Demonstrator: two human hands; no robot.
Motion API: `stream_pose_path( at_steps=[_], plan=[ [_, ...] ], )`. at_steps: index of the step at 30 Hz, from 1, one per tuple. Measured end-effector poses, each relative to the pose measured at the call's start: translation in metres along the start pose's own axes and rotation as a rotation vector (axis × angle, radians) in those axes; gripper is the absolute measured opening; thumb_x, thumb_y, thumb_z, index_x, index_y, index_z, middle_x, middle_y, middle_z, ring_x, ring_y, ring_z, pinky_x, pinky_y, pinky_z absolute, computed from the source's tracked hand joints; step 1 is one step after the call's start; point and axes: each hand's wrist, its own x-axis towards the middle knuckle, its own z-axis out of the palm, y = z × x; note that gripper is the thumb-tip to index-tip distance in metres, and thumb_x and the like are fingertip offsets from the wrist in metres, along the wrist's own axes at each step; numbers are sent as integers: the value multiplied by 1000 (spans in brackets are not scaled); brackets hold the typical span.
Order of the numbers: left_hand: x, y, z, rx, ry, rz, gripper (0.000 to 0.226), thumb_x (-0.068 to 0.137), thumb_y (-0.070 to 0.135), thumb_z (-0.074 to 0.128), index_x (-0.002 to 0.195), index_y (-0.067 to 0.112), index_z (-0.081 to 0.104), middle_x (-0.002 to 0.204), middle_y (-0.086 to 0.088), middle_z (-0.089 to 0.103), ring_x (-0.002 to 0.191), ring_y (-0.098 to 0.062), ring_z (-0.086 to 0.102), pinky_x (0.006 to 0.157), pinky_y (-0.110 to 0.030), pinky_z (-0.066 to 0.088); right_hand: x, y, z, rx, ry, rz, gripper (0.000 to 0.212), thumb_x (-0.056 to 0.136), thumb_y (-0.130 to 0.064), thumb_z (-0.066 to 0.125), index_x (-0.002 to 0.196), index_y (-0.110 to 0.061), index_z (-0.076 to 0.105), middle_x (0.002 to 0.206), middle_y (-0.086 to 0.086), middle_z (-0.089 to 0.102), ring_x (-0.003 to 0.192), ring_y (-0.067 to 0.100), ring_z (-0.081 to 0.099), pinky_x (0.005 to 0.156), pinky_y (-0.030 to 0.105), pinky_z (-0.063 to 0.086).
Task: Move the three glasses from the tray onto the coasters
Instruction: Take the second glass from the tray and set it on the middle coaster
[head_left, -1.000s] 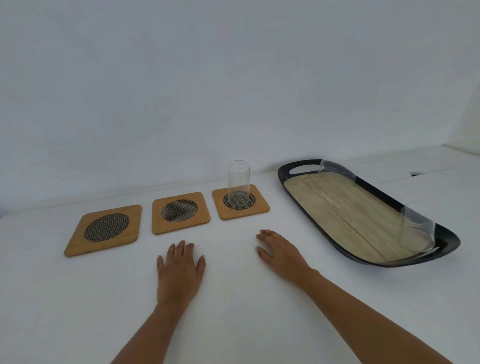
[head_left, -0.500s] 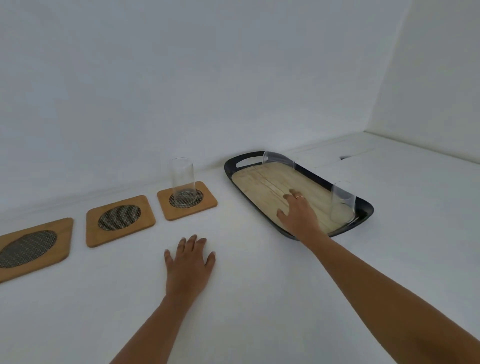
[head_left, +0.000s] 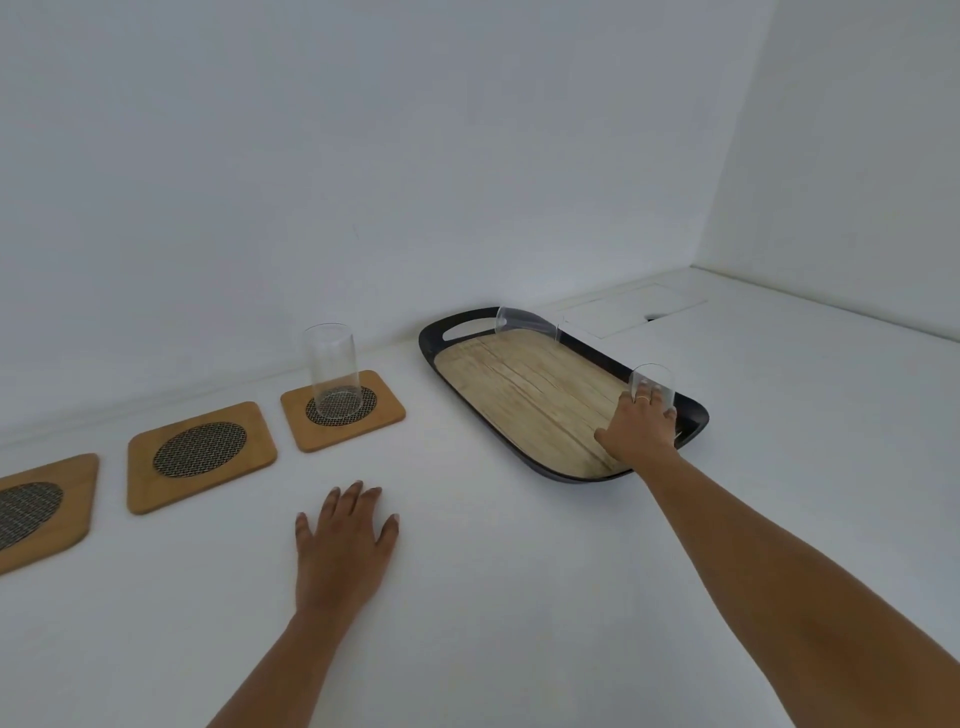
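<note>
A black oval tray (head_left: 430, 347) with a wooden floor lies at the right. A clear glass (head_left: 652, 378) stands at its near end, and my right hand (head_left: 636, 434) is wrapped around the glass's lower part, the fingers showing through it. A second clear glass (head_left: 525, 322) sits at the tray's far end. Three wooden coasters with dark mesh ovals lie in a row at the left. The right coaster (head_left: 387, 415) bears a tall clear glass (head_left: 331, 364). The middle coaster (head_left: 200, 457) and the left coaster (head_left: 36, 512) are bare. My left hand (head_left: 345, 545) rests flat on the table, fingers apart.
The white table (head_left: 519, 597) meets a white wall close behind the coasters and tray. A flat white panel (head_left: 631, 309) with a small dark hole lies in the surface behind the tray. The left coaster is cut off by the frame edge.
My right hand has left the table, crossed over the tray and closed around the glass at its near end. The view has swung right. My left hand has stayed flat.
</note>
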Motion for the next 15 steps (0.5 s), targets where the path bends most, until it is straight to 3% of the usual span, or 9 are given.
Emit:
stream_pose_path(
  at_steps=[6,10,15],
  plan=[
    [0,1,-1,-8,-7,-5,50,96,44,32,143,26,29,156,6,25,146,-14,15,119,-48,12,-5,-6,-2,-43,143,-27,48,87,-32,52,127,-6,46,137,12,46,127,29,41,99,45,38],
    [-1,1,-2,-25,-10,-9,50,96,44,33,143,26,29,156,6,25,146,-14,15,119,-48,11,-1,-7,-4,-1,236,-48,32,91,-22,52,118,-4,53,127,14,51,119,30,44,94,39,43],
    [0,1,-1,-26,-11,-8,50,96,44,33,143,27,29,156,6,25,146,-14,15,119,-48,11,7,-5,-11,89,254,-31,39,95,-28,48,121,2,52,135,19,40,119,31,43,91,36,45]
  ],
)
